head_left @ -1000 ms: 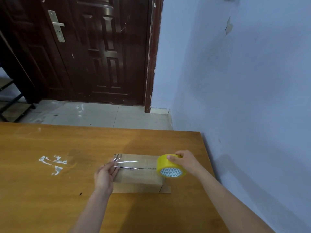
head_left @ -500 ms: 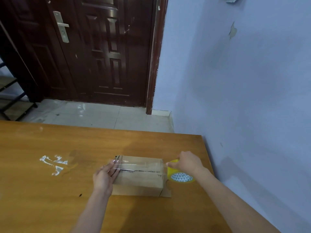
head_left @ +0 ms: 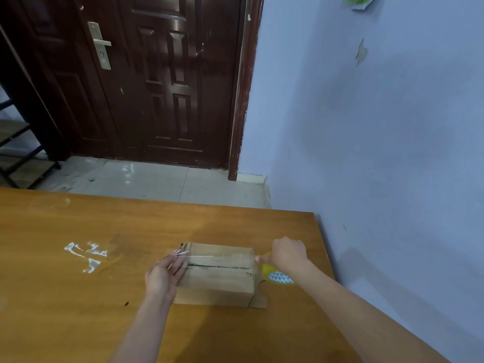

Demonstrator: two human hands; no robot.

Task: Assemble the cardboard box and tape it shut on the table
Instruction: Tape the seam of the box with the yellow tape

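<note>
Cardboard box (head_left: 220,273) sitting on tabletop (head_left: 78,323) near right edge; left hand (head_left: 163,275) pressing straight fingers on clear tape at box's left end, right hand (head_left: 288,254) gripping yellow tape roll (head_left: 275,273) beside its right end.

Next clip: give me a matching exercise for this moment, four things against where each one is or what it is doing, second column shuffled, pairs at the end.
Things:
1. left hand
2. right hand
3. box
4. tape roll

Places or states:
A. low at the box's right end
B. on the table, clear tape along its top seam
C. fingers on the tape at the box's left end
D. grips the roll

Pairs: 1-C, 2-D, 3-B, 4-A
</note>
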